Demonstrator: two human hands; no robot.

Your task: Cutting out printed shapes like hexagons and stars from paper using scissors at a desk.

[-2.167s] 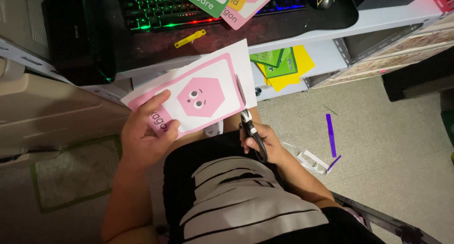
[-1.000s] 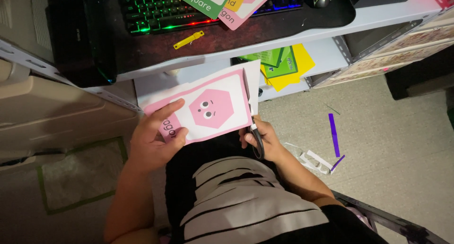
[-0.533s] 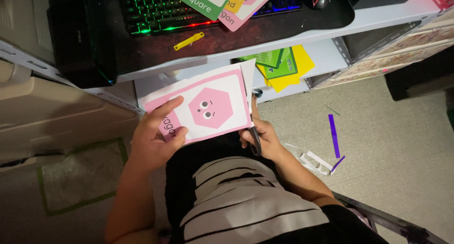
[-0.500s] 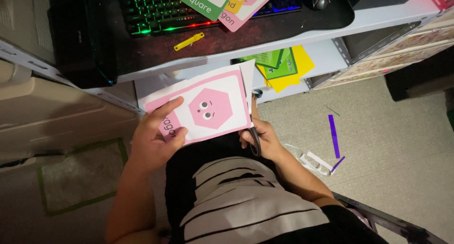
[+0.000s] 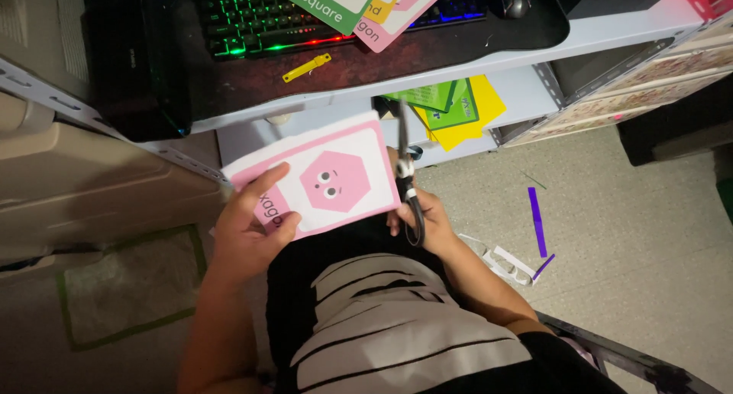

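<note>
My left hand (image 5: 248, 230) grips the pink hexagon card (image 5: 317, 182) at its lower left corner, thumb on top, fingers curled under. My right hand (image 5: 424, 218) is closed around the scissors (image 5: 406, 172) handles; the blades lie along the card's right edge, how far apart I can't tell. Card sits over my lap, below the desk edge (image 5: 366, 88). Purple paper strip (image 5: 537, 220) lies on the floor (image 5: 634, 234).

Dim room: speckled floor (image 5: 634, 234), pale desk (image 5: 489, 58), glowing keyboard (image 5: 252, 16).
</note>
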